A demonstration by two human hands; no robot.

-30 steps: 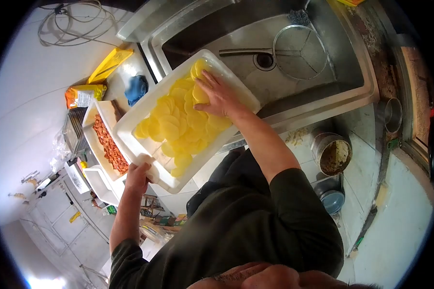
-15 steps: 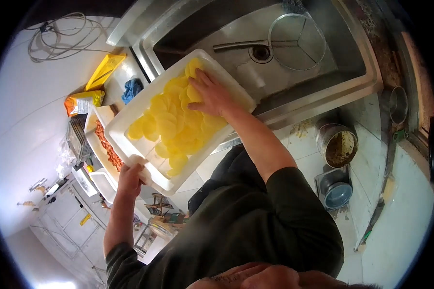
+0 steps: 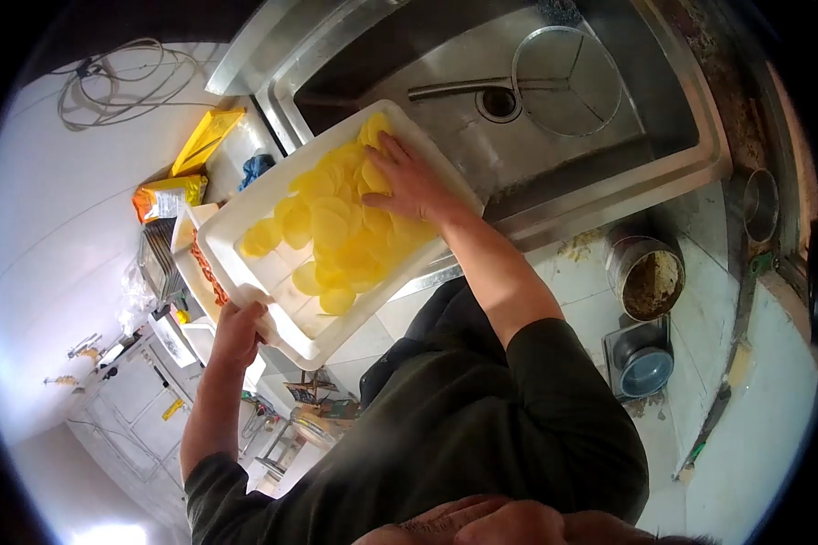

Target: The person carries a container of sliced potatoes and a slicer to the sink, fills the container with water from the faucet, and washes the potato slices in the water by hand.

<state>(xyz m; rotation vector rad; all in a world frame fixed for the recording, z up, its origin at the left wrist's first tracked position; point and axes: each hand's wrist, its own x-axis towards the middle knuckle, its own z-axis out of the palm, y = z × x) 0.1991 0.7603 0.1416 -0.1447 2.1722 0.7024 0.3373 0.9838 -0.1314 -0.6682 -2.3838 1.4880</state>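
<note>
A white rectangular tray (image 3: 291, 338) is tilted over the near left edge of the steel sink. Many thin yellow slices (image 3: 336, 222) lie in it, heaped toward the middle and far end. My left hand (image 3: 238, 332) grips the tray's near left corner, fingers wrapped round the rim. Across the slices near the tray's right side rests my right hand (image 3: 404, 182), its fingers spread and touching them. Behind the tray's left edge, another white tray holds reddish pieces (image 3: 211, 272), partly covered from view.
The steel sink (image 3: 554, 195) holds a round wire frame (image 3: 515, 82) and a drain. A yellow packet (image 3: 168, 197), a blue cloth (image 3: 255, 170) and dark stacked trays (image 3: 159, 259) are at the left. A metal pot (image 3: 647, 277) and a blue-rimmed bowl (image 3: 646, 371) stand low at the right.
The tray and my left hand have moved slightly left, covering more of the reddish pieces. Some slices have slid apart and toward the tray's far end. My right hand stays on them.
</note>
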